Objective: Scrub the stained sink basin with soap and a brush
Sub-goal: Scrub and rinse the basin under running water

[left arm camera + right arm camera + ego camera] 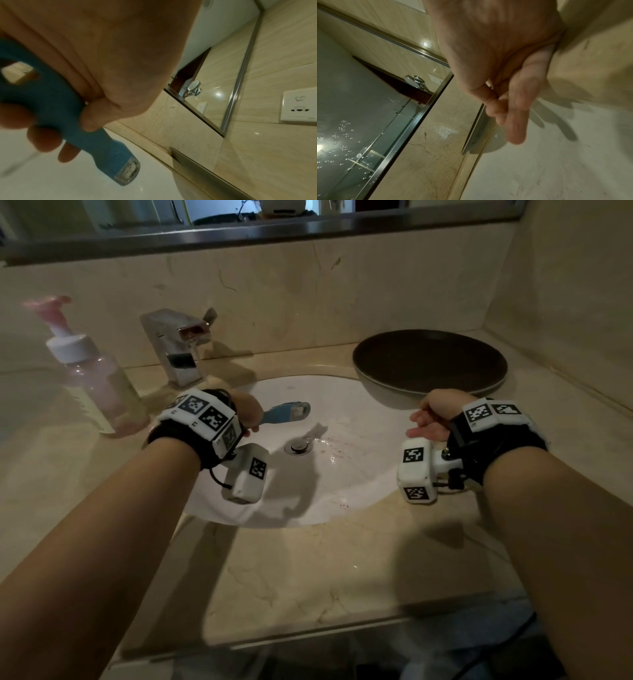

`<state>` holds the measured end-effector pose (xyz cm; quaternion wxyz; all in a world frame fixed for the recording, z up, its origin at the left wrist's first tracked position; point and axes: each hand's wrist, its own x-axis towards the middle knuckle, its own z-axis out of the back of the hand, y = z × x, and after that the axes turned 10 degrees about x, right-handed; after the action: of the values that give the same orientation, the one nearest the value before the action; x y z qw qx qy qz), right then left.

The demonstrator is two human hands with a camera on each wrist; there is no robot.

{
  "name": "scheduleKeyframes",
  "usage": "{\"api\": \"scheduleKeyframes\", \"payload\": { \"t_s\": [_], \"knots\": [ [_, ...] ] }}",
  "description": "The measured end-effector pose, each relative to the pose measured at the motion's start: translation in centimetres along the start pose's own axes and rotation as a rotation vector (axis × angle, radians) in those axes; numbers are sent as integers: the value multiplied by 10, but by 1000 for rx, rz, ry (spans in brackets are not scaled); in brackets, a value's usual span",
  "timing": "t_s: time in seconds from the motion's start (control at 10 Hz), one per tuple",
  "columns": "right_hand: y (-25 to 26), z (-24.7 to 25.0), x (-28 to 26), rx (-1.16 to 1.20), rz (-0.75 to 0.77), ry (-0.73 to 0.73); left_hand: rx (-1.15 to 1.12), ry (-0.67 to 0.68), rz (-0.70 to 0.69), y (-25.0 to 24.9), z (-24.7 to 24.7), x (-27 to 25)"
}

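A white oval sink basin [359,474] is set in a beige marble counter, with reddish stains right of the drain [298,447]. My left hand [247,412] grips the handle of a blue brush [286,413] above the basin's back left; the brush head points right. In the left wrist view my fingers [44,140] curl round the blue brush [106,152] handle. My right hand [432,419] hovers over the basin's right rim, fingers loose, holding nothing. The right wrist view shows the same relaxed fingers [517,121] above the basin.
A pink pump soap bottle [92,378] stands at the left on the counter. A chrome faucet [180,347] rises behind the basin. A dark round plate [430,361] lies at the back right, overlapping the rim. A mirror ledge [274,231] runs along the wall.
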<state>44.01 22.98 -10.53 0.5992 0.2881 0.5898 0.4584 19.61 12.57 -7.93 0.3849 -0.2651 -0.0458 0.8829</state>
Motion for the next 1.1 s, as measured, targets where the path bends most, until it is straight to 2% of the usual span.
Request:
{"api": "scheduleKeyframes", "payload": {
  "t_s": [0.1, 0.3, 0.4, 0.5, 0.6, 0.7, 0.8, 0.9, 1.1],
  "knots": [
    [1, 1, 0, 105, -31, -12, 90, 23, -73, -3, -9, 2],
    [3, 4, 10, -6, -73, -6, 177, 38, -155, -18, -14, 30],
    [4, 6, 17, 27, -102, 8, 130, 87, -153, -27, -15, 44],
    [6, 1, 20, -55, -151, -51, 140, 144, -141, -29, -13, 53],
    [9, -5, 17, -12, -194, -61, 112, 229, -120, -25, -11, 54],
    [10, -7, 11, 59, -202, -131, 65, 326, -64, -21, -6, 46],
    [9, -5, 4, 44, -88, -377, 16, 391, -38, -21, -4, 39],
    [8, -1, 4, -181, -14, -541, -77, 403, -14, -26, -6, 32],
    [2, -5, -7, -407, -14, -501, -138, 458, 22, -33, -8, 22]
  ]
}}
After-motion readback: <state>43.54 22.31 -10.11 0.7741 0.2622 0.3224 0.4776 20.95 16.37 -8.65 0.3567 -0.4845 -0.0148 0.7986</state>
